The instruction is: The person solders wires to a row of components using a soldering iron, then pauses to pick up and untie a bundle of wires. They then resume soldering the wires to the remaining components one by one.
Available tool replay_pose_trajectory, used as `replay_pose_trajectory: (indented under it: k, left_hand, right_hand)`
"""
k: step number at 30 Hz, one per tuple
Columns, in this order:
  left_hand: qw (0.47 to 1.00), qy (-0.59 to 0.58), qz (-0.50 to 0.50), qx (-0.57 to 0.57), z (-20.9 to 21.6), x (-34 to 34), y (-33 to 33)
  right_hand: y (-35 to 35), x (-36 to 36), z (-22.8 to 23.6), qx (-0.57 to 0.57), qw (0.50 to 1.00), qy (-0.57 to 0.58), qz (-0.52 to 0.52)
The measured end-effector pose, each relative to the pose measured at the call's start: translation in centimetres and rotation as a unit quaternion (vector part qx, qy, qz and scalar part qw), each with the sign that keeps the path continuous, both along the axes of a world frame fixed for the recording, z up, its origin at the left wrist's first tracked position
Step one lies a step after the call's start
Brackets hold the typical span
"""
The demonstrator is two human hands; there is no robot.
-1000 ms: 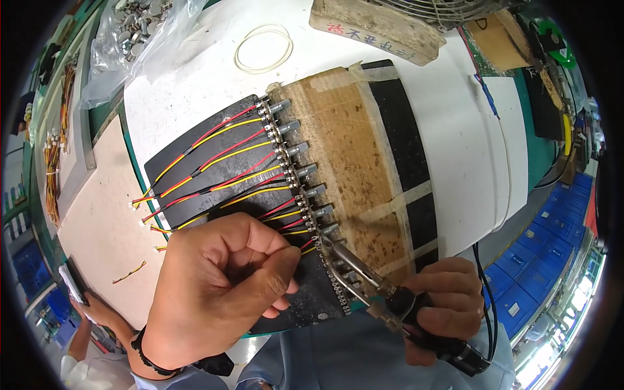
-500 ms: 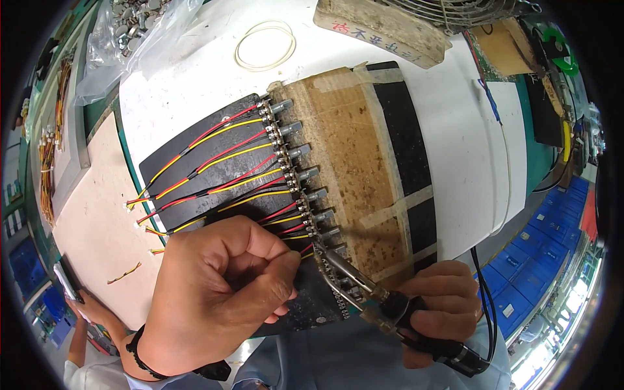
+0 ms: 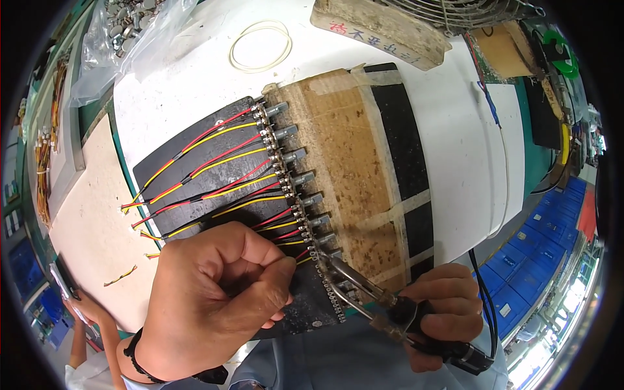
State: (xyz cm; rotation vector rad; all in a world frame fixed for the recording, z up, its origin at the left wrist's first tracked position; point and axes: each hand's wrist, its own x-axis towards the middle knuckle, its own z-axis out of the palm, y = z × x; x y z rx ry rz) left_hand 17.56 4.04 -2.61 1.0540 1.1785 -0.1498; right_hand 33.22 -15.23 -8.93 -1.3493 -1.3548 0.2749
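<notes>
A row of small potentiometers with grey metal shafts [image 3: 286, 132] runs along the edge of a black board [image 3: 195, 146]. Red, black and yellow wires [image 3: 224, 158] fan out leftward from their terminals. My left hand [image 3: 224, 292] is closed in a pinch, with the ends of a red and a yellow wire showing at its fingertips beside the row. In my right hand [image 3: 448, 312] is a soldering iron [image 3: 408, 316] with a thin metal feed tube alongside. Its tip touches or nearly touches the terminals by my left fingertips; I cannot tell which. The pinched wires are mostly hidden by my left hand.
A brown taped fixture block [image 3: 348, 143] lies right of the row. Behind are a wire ring [image 3: 261, 47], a stone-like block [image 3: 380, 32], a fan guard [image 3: 448, 12] and a bag of metal parts [image 3: 127, 32]. Another person's hand [image 3: 84, 307] is at the lower left.
The board and fixture sit slightly further left and lower in view. My left hand keeps its pinch; the iron stays at the same part of the row.
</notes>
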Motion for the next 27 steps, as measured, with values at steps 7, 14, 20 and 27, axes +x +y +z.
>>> replay_pose_trajectory:
  k: [7,14,20,27]
  left_hand:
    - [1.0,0.012,-0.013,0.003,0.1,0.3,0.1]
    - [0.998,0.018,-0.053,-0.017,0.6,0.2,0.5]
    - [0.999,0.015,-0.046,-0.012,0.4,0.2,0.7]
    - [0.998,0.026,-0.062,-0.012,0.5,0.4,0.9]
  right_hand:
    - [0.4,0.1,-0.6,0.037,0.998,-0.036,-0.019]
    - [0.5,-0.1,-1.1,0.081,0.995,-0.052,-0.03]
    - [0.7,-0.2,-0.7,0.081,0.996,-0.029,-0.001]
    - [0.5,-0.4,-0.4,0.055,0.998,-0.029,-0.012]
